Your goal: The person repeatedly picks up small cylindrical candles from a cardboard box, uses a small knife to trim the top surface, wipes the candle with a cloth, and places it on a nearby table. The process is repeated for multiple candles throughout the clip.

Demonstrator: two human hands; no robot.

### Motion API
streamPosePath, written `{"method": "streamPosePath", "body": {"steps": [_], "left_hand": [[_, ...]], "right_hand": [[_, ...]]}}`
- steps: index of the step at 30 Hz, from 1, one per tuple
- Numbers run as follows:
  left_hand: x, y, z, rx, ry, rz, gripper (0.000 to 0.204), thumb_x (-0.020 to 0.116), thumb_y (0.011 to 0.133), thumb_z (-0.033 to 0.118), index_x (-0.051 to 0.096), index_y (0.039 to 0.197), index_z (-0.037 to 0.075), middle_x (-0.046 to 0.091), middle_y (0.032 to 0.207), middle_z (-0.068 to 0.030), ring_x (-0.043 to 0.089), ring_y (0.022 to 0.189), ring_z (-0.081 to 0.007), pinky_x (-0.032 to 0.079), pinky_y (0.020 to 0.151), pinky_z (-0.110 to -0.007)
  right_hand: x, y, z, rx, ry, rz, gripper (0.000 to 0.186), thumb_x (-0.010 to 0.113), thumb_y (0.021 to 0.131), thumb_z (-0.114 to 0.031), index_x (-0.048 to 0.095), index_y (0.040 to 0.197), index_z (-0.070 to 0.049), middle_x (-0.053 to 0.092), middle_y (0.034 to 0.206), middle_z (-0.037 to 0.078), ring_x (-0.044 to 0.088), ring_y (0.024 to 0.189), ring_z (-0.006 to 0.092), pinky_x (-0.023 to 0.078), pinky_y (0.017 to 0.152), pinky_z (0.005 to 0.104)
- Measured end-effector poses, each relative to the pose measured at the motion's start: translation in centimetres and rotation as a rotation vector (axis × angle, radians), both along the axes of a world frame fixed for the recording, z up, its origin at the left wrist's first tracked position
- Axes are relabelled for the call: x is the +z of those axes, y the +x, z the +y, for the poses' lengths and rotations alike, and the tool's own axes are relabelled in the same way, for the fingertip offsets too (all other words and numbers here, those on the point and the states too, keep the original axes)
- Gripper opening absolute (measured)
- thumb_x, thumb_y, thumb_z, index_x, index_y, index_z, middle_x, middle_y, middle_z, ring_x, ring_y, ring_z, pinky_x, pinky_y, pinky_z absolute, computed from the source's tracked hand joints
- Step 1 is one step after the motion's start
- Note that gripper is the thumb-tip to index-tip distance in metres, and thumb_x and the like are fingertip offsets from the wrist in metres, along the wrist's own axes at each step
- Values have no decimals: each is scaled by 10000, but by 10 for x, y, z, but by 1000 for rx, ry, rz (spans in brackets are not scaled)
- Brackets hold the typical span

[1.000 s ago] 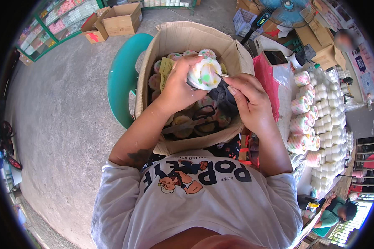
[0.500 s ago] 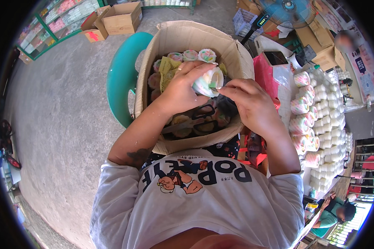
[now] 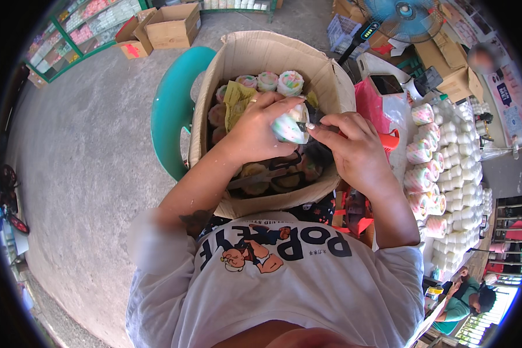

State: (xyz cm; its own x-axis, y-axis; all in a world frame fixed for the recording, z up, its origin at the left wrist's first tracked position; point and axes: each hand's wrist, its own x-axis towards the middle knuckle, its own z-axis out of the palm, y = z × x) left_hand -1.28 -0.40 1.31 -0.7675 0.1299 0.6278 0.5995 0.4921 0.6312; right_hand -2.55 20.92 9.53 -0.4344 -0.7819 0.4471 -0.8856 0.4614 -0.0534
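Note:
My left hand (image 3: 260,129) is wrapped round a ball of white yarn flecked with pastel green and pink (image 3: 289,130), held tilted above an open cardboard box (image 3: 210,124). At the ball's right end, the thumb and fingers of my right hand (image 3: 354,142) are pinched together. A small dark piece shows at their tips, too small to name. Several similar yarn balls (image 3: 290,83) lie inside the box, beside a crumpled yellow printed paper (image 3: 238,104). Below my hands, scissors with black handles (image 3: 287,178) rest across the balls nearest me.
A teal plastic chair (image 3: 169,116) stands behind the box's left side. On the right, a table carries rows of pastel yarn balls (image 3: 420,152) and stacked white spools (image 3: 455,191). A blue fan (image 3: 403,17) and phone (image 3: 387,84) are beyond. Another person (image 3: 467,304) sits lower right.
The yarn ball has turned in my left hand, so its hollow end shows less. My right fingertips stay at that end; the green piece seen there before is mostly hidden.

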Motion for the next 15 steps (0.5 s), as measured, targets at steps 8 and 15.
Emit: {"method": "streamPosePath", "body": {"steps": [8,15], "left_hand": [[0,0,-1,-16,-22,-43,764,819,494,167,587,1219,97,569,1036,-118,557,971,-289,440,895,-370],[3,0,-1,-30,-6,-27,748,818,518,137,555,1217,98,585,1072,-118,549,1023,-314,424,927,-386]], "right_hand": [[-2,-2,-2,-38,70,254,343,623,685,-69,689,1009,-160,568,1048,8,537,964,202,399,788,372],[-3,-13,5,-64,-221,-261,320,572,780,58,656,1053,-85,591,1003,88,580,904,270,468,787,364]]}}
